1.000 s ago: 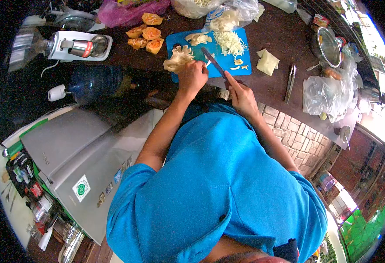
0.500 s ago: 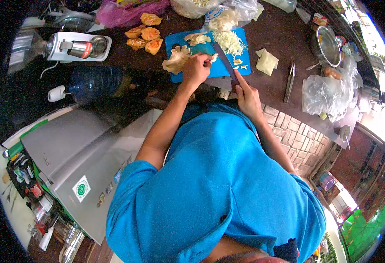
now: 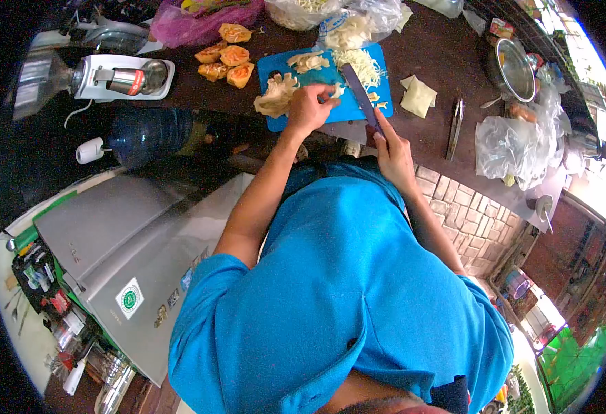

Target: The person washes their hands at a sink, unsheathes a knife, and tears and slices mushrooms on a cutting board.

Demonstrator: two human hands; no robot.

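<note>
My right hand point(image 3: 395, 154) is closed around the handle of a kitchen knife point(image 3: 362, 95). Its dark blade slants up and left over the blue cutting board point(image 3: 358, 110). My left hand point(image 3: 308, 110) rests on the board with curled fingers, their tips at a small pale mushroom piece point(image 3: 337, 90) left of the blade. Beside that hand lies a larger frilly oyster mushroom point(image 3: 276, 95), and a second mushroom clump point(image 3: 308, 62) sits farther back. A heap of pale thin shreds point(image 3: 358, 69) lies behind the blade, with a few short cut bits to its right.
Several orange-filled pieces point(image 3: 235, 55) lie left of the board. Bagged food point(image 3: 351, 31) is behind it. Pale square sheets point(image 3: 419, 96), metal tongs point(image 3: 455, 130), a steel bowl point(image 3: 515, 71) and a clear plastic bag point(image 3: 510, 148) are to the right.
The knife has shifted slightly right and turned a little, away from my left fingers. My left hand stays near the same spot, its thumb and fingers slightly looser.
</note>
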